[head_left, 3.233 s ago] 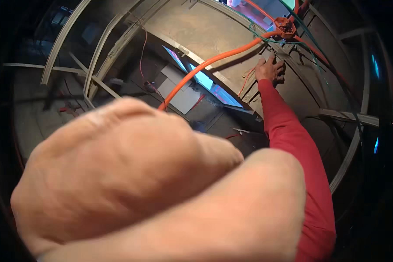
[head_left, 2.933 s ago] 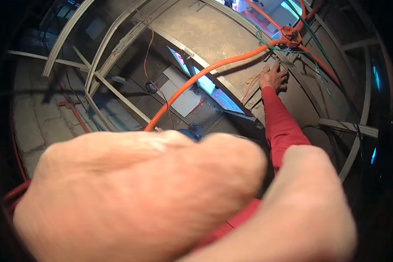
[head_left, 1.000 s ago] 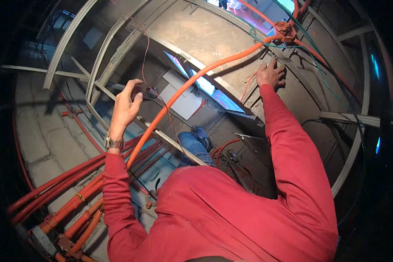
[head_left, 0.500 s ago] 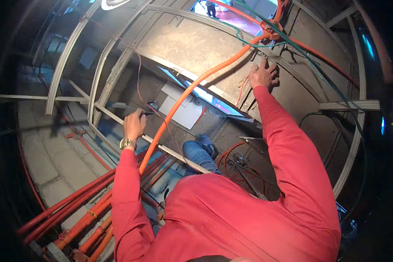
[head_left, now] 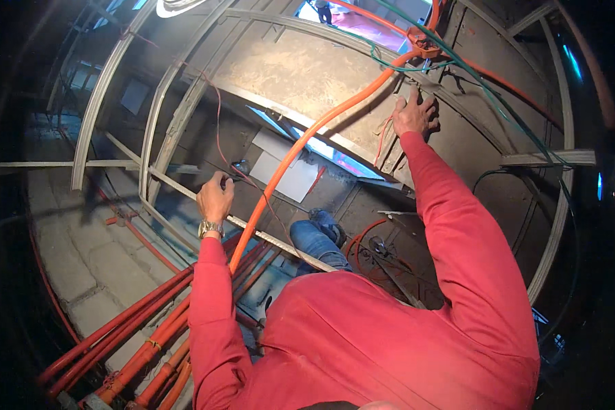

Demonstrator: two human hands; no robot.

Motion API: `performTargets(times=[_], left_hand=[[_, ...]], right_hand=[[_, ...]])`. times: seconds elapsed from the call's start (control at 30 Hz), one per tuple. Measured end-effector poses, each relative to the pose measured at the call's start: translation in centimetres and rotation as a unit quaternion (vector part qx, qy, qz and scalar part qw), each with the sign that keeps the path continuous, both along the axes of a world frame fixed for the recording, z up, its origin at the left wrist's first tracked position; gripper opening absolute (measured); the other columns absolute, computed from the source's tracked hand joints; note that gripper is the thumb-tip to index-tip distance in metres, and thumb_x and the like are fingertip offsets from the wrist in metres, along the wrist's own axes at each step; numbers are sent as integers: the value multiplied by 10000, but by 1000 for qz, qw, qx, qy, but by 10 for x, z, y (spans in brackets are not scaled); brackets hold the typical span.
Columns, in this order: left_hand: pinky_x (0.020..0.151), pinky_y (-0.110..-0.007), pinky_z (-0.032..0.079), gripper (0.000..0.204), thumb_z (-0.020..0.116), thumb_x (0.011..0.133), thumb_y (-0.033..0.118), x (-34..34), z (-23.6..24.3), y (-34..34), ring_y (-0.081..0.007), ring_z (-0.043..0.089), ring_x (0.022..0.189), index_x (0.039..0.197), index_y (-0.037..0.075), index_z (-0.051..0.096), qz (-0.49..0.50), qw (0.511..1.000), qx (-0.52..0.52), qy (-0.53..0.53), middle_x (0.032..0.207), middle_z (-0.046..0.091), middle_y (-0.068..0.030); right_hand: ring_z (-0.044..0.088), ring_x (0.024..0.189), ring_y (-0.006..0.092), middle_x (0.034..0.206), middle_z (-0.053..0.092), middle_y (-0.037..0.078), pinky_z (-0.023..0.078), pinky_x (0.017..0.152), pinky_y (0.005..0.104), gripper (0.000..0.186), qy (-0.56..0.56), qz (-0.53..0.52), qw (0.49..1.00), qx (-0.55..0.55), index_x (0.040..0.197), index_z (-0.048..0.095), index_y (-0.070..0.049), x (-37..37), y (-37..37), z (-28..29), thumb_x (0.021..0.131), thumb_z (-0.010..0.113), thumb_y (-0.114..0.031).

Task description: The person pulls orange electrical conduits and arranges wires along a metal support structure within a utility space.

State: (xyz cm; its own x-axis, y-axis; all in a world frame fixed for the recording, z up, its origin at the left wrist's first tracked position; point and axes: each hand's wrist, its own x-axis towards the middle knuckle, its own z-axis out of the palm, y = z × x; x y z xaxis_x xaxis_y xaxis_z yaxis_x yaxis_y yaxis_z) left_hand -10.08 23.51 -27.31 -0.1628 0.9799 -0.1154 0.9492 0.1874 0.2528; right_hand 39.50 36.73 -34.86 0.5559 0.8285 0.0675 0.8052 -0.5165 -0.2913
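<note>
My left hand [head_left: 214, 198], with a metal watch [head_left: 210, 227] on its wrist, is closed in a pinch at the left. A small dark thing shows at its fingertips, too small to name. A thin red wire [head_left: 219, 130] runs down past these fingers. On the right, my right hand [head_left: 415, 116] rests with fingers bent and apart on the metal framing beside a tan board [head_left: 307, 75]. Another short red wire [head_left: 383, 137] hangs next to it. Between my hands an orange corrugated conduit [head_left: 314, 130] curves up to an orange junction box [head_left: 424, 45].
Metal studs [head_left: 109, 89] stand at the left, and a rail [head_left: 280, 243] crosses below my left hand. Several red and orange pipes [head_left: 137, 314] lie at the lower left. Green cables [head_left: 488, 89] hang at the right. White sheets [head_left: 290, 179] lie far below, near my shoe [head_left: 326, 222].
My left hand has shifted slightly right and down in the picture, still pinched. My right hand stays on the framing. The whole view has moved a little.
</note>
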Motion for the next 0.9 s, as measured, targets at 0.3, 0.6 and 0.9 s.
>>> performTargets(times=[0.3,0.6,0.9], left_hand=[[784,-517,533,241,638,938,295,-1,1,1,-422,710,875,1061,102,713,6,1000,11,-10,889,744,-194],[799,-517,530,267,634,950,327,-3,0,2,-437,705,913,1070,98,701,11,1000,-6,-18,929,741,-215],[801,-525,533,244,624,936,293,-2,-1,2,-428,708,900,1076,109,700,12,1000,-1,-17,917,745,-200]], right_hand=[[337,1450,534,1625,243,300,205,1143,720,609,-9,5,1000,6,1587,368,-265,-1,0,2,1025,492,-463],[315,1464,534,1644,216,283,216,1139,715,612,-19,3,1000,-11,1604,343,-279,-1,1,1,1035,468,-464],[317,1458,543,1634,227,290,231,1124,734,612,-17,-1,1000,7,1601,344,-296,1,0,-2,1028,476,-464]])
